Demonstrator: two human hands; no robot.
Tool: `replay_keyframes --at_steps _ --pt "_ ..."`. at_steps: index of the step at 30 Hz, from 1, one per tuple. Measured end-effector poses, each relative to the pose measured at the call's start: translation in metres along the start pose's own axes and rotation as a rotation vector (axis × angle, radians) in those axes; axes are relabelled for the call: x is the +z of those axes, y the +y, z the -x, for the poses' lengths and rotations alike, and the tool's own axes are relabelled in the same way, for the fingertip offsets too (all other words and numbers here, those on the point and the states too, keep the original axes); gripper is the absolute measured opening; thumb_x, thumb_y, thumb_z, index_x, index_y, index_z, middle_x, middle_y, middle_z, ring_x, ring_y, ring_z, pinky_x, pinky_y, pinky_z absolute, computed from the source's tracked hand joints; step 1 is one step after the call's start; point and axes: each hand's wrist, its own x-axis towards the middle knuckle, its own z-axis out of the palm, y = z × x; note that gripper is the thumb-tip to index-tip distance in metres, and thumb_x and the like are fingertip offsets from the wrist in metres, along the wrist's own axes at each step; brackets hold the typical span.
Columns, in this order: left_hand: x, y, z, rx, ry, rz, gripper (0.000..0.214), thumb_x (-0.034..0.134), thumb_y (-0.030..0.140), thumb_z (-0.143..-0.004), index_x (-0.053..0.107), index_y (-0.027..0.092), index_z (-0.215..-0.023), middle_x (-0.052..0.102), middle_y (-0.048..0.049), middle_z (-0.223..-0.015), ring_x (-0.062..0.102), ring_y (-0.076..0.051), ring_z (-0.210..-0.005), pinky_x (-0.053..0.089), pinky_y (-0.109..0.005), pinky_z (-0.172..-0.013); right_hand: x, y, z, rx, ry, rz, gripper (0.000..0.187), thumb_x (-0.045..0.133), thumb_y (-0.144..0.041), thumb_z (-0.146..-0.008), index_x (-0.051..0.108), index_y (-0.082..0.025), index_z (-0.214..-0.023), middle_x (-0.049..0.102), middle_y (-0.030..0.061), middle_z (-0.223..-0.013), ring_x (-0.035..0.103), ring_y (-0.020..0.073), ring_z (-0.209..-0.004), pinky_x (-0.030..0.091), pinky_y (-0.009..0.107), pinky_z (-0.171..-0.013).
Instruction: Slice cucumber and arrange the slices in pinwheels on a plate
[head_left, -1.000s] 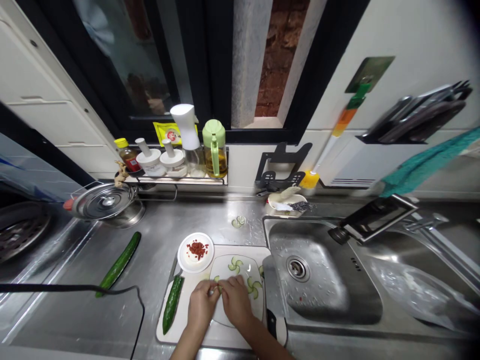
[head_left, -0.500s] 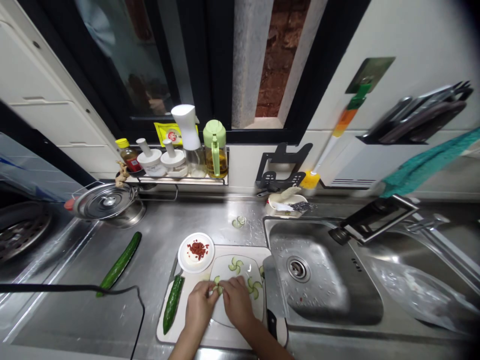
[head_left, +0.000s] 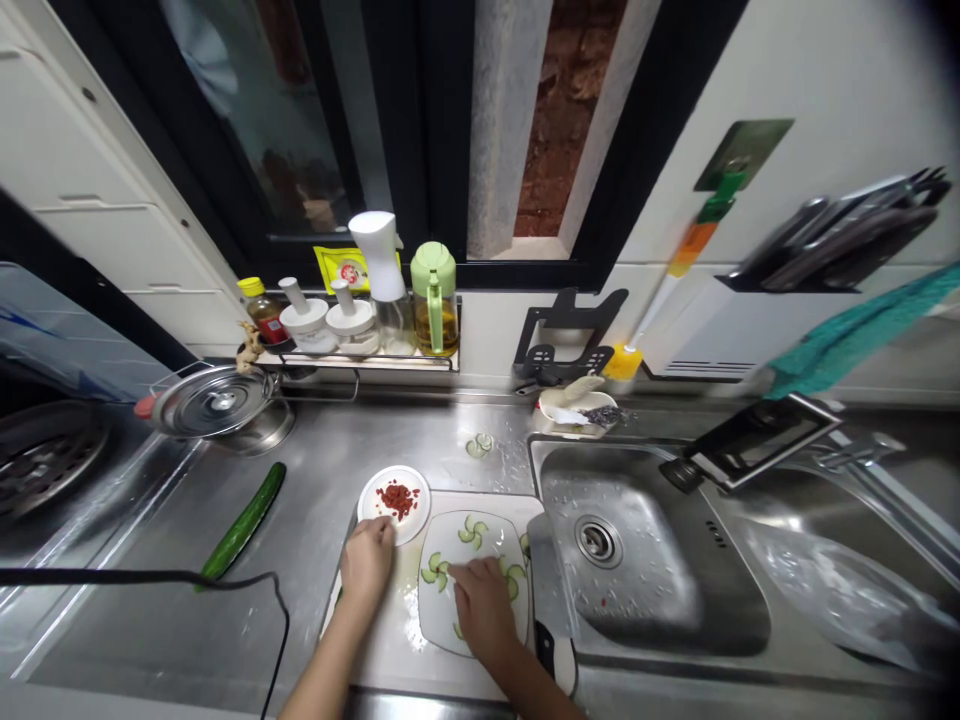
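My left hand [head_left: 367, 562] hovers by the near edge of a small white plate [head_left: 365, 508] of red dried berries [head_left: 397, 499]. Its fingers are curled together; whatever they may hold is hidden. This hand and wrist cover most of the whole cucumber on the cutting board [head_left: 390, 655]. On a squarish white plate [head_left: 439, 625] lie cucumber slices fanned into flower shapes. My right hand [head_left: 484, 608] is over that plate, its index finger stretched out to the left cucumber flower [head_left: 435, 572]. Another flower [head_left: 472, 531] sits at the back, and one [head_left: 513, 578] is partly behind the right hand.
A knife [head_left: 551, 575] lies along the board's right side, beside the sink [head_left: 652, 540]. Another cucumber [head_left: 244, 525] rests on the steel counter at left, near a black cable [head_left: 150, 577]. Behind stand a lidded pot [head_left: 221, 403] and a shelf of condiment jars [head_left: 352, 325].
My left hand has left the cucumber flower and moved left to the berry plate, covering the cucumber on the board. My right hand shifted slightly right and nearer, its index finger extended.
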Motion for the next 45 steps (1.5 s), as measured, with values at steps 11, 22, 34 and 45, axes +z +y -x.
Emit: replay_keyframes --at_steps 11,22,34,45 --pt "0.009 0.002 -0.020 0.030 -0.100 -0.141 0.031 0.046 0.025 -0.090 0.074 0.021 -0.102 0.069 -0.0099 -0.104 0.065 -0.017 -0.089 0.043 -0.024 -0.077 -0.010 0.015 0.013 0.051 0.027 0.022 0.032 0.049 -0.006 -0.083 0.072 -0.020 -0.102 0.067 0.0058 -0.095 0.052 0.0248 -0.098 0.037 0.037 -0.094" --pt "0.012 -0.004 -0.024 0.066 -0.073 -0.095 0.026 0.050 0.022 -0.086 0.074 0.018 -0.094 0.072 -0.0097 -0.099 0.066 -0.018 -0.090 0.043 -0.024 -0.080 -0.018 0.020 0.018 0.035 0.049 0.017 0.032 0.048 -0.005 -0.083 0.072 -0.018 -0.098 0.068 0.0067 -0.090 0.052 0.0255 -0.094 0.041 0.038 -0.088" --pt "0.004 0.039 -0.001 0.233 -0.063 0.180 0.024 0.053 0.028 -0.084 0.075 0.020 -0.085 0.075 -0.0068 -0.095 0.068 -0.019 -0.091 0.048 -0.029 -0.086 -0.028 0.033 0.009 0.048 0.085 0.052 0.031 0.046 -0.007 -0.084 0.072 -0.015 -0.099 0.068 0.0089 -0.092 0.052 0.0256 -0.093 0.041 0.039 -0.089" --pt "0.043 0.097 0.008 0.376 -0.302 0.130 0.021 0.054 0.019 -0.084 0.075 0.019 -0.081 0.071 -0.0072 -0.087 0.064 -0.018 -0.086 0.045 -0.027 -0.080 -0.035 0.028 -0.012 0.096 0.084 0.126 0.031 0.047 -0.009 -0.084 0.071 -0.019 -0.101 0.066 0.0078 -0.093 0.052 0.0253 -0.095 0.038 0.037 -0.089"
